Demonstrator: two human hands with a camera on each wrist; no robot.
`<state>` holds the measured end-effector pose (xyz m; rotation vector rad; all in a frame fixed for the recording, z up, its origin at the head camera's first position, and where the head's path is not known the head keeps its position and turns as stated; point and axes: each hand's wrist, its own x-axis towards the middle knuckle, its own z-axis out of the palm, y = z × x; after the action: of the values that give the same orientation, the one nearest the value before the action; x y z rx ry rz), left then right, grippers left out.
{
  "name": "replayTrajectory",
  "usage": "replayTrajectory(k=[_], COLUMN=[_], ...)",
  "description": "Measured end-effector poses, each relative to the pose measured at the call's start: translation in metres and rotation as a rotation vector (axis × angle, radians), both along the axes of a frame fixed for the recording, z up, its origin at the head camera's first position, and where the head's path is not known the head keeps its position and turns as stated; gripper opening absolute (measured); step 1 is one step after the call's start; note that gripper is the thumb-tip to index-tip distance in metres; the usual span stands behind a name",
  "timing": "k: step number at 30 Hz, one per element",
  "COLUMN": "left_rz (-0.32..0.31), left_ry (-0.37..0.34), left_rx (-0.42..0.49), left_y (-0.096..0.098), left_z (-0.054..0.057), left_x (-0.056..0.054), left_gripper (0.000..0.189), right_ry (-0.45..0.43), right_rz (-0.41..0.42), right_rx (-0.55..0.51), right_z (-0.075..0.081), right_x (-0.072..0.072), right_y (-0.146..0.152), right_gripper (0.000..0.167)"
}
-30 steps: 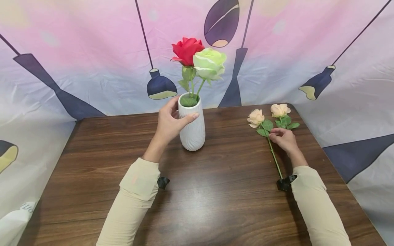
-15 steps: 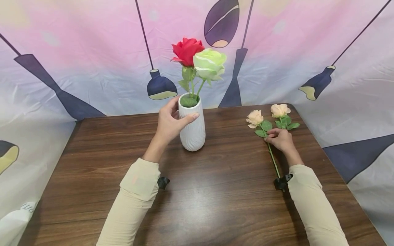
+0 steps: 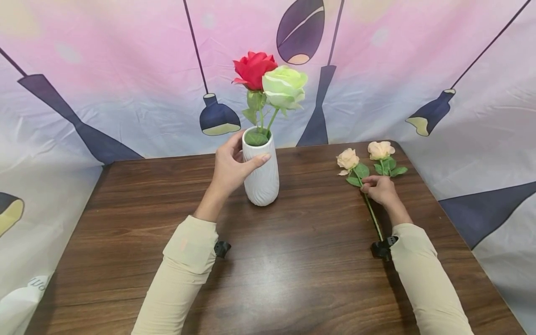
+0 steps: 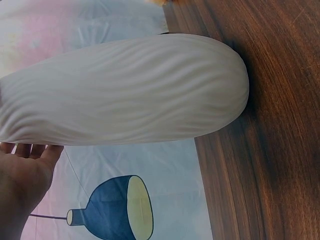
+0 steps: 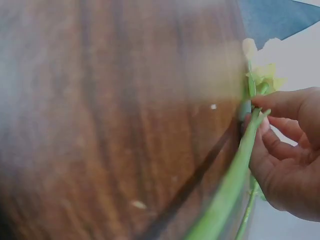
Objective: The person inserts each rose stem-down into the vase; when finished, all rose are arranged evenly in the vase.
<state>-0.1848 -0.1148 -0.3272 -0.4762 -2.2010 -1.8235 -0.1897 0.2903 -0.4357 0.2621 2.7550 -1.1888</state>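
My left hand point(image 3: 233, 167) grips a white ribbed vase point(image 3: 263, 179) near its rim, thumb across the front. The vase stands upright on the table; in the left wrist view the vase point(image 4: 130, 92) fills the upper middle, fingers at its neck. Out of it rise a red rose point(image 3: 254, 70) and a pale green rose point(image 3: 284, 87). At the right, my right hand point(image 3: 382, 190) pinches the stem of a peach rose point(image 3: 348, 159) just below its leaves. In the right wrist view thumb and fingers close around the green stem point(image 5: 230, 185).
A second peach rose point(image 3: 381, 150) lies behind the right hand, close to the table's back right corner. The brown wooden table point(image 3: 268, 279) ends at the back against a patterned cloth backdrop point(image 3: 167, 93). A white bag-like item point(image 3: 23, 298) shows at the left edge.
My right hand has shifted slightly left along the peach rose and now pinches its stem; the rose has moved a little. The left hand and vase have stayed in place.
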Motion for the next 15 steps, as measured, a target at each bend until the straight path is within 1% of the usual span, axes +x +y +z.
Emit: replayTrajectory(k=[2, 5, 7, 10, 15], left_rz=[0.002, 0.004, 0.005, 0.005, 0.009], left_ry=[-0.002, -0.004, -0.003, 0.0, -0.005], left_rx=[-0.003, 0.0, 0.002, 0.004, 0.006], left_y=[0.0, 0.0, 0.001, 0.001, 0.0], left_z=[0.0, 0.0, 0.0, -0.001, -0.002], left_x=[0.0, 0.0, 0.0, 0.0, -0.001], left_gripper=[0.063, 0.063, 0.063, 0.063, 0.063], right_ry=[-0.018, -0.043, -0.058, -0.071, -0.07], right_rz=[0.036, 0.088, 0.106, 0.107, 0.089], right_rx=[-0.042, -0.139, -0.206, -0.283, -0.359], right_z=[0.001, 0.004, 0.007, 0.012, 0.025], right_x=[0.0, 0.0, 0.0, -0.002, -0.005], right_y=[0.0, -0.001, -0.002, -0.004, -0.011], right_gripper=[0.04, 0.044, 0.045, 0.046, 0.046])
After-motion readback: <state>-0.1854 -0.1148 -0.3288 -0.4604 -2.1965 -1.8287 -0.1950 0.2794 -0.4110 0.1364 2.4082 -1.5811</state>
